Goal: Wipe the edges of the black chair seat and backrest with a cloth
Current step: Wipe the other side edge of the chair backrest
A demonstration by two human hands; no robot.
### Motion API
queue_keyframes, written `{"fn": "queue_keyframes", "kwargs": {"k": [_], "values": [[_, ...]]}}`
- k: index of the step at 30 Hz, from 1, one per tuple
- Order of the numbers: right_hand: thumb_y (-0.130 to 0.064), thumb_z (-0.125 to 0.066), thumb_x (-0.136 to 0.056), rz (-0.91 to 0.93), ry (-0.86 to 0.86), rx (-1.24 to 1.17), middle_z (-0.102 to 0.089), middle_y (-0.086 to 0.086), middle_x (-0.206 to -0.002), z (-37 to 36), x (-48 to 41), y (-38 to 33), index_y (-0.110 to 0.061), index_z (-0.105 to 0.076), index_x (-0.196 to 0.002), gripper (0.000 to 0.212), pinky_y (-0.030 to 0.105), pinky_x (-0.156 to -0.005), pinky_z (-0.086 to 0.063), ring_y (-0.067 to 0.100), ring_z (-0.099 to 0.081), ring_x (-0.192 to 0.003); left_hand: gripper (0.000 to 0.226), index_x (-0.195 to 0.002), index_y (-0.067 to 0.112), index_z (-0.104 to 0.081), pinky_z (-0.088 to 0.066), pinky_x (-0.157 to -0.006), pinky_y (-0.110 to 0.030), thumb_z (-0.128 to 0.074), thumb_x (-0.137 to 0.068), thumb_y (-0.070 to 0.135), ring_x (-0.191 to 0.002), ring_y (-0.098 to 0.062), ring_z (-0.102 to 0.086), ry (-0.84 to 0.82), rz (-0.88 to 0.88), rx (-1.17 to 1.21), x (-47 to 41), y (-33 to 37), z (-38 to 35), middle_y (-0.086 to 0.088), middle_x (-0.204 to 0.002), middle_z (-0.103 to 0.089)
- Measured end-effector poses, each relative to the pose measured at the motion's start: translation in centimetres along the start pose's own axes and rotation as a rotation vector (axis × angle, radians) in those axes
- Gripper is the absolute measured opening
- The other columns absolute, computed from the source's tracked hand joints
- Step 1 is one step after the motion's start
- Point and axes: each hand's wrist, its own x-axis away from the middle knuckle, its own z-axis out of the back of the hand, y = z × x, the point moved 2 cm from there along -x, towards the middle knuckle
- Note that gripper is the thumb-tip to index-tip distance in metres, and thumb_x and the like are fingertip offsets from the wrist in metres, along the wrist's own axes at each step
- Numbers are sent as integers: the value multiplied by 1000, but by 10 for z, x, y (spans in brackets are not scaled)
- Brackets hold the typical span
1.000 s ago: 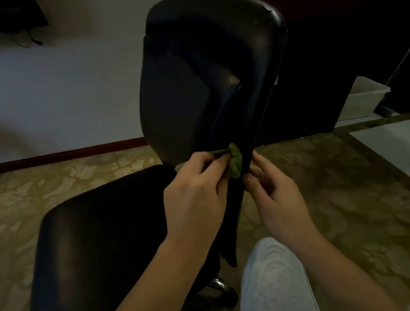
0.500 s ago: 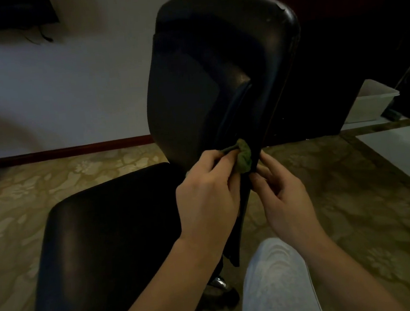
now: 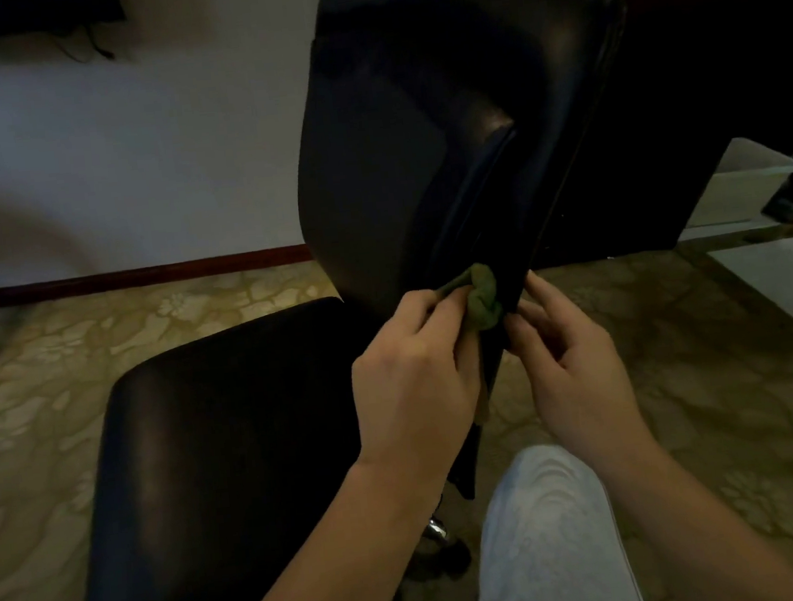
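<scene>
The floor (image 3: 53,381) lies open to the left of the chair and behind my right arm, so I judge I have room to step around. The far side is tighter: the wall (image 3: 129,156) and dark furniture stand behind it.

The backrest (image 3: 414,104) rises in front of me, edge-on. I'm low on its near side edge, just above where it meets the seat (image 3: 214,439). I can't tell from the dim sheen which edges are already clean. I'd guess the run up that edge, the top curve, the far side and the seat's rim are still to do.

My knee (image 3: 547,528) sits close under the backrest's lower corner and may crowd a downward stroke.

My left hand (image 3: 412,381) pinches the cloth between thumb and fingers. My right hand (image 3: 570,366) closes lightly on the same edge from the other side, steadying it.

The cloth (image 3: 484,296), green and bunched, is pressed against that edge between my two hands.
</scene>
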Motion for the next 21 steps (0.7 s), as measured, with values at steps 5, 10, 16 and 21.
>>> {"fn": "queue_keyframes", "kwargs": {"k": [5,10,16,21], "values": [[-15,-49,-102,9,-4,0,-62,-12,-132,0,0,-3,-31,-42,-148,49,35,-100,-52,3,-57,-122,30,-115,15,-71,-56,-61,-29,-54,-97,30,-77,-11,-65,-53,27,-25,4,0,-12,2,-107,-67],[-13,-51,-101,18,9,-15,-60,-15,-134,-1,1,-4,-25,-42,-148,49,22,-104,-45,-5,-53,-124,27,-111,19,-73,-57,-57,-35,-54,-95,29,-78,-15,-67,-177,67,-92,44,-25,-22,3,-110,-67],[-16,-51,-101,17,15,3,-59,-18,-134,-1,1,-1,-33,-42,-146,49,29,-105,-48,-5,-52,-125,32,-120,15,-70,-57,-67,-26,-53,-97,28,-84,-8,-65,-61,81,-10,35,-18,-4,3,-111,-67],[-14,-50,-101,11,4,-16,-60,-17,-134,0,1,-4,-34,-42,-146,50,25,-102,-49,-4,-54,-124,27,-121,12,-69,-57,-73,-23,-63,-97,20,-88,-6,-65,-5,40,38,8,-4,-3,2,-112,-67]]}}
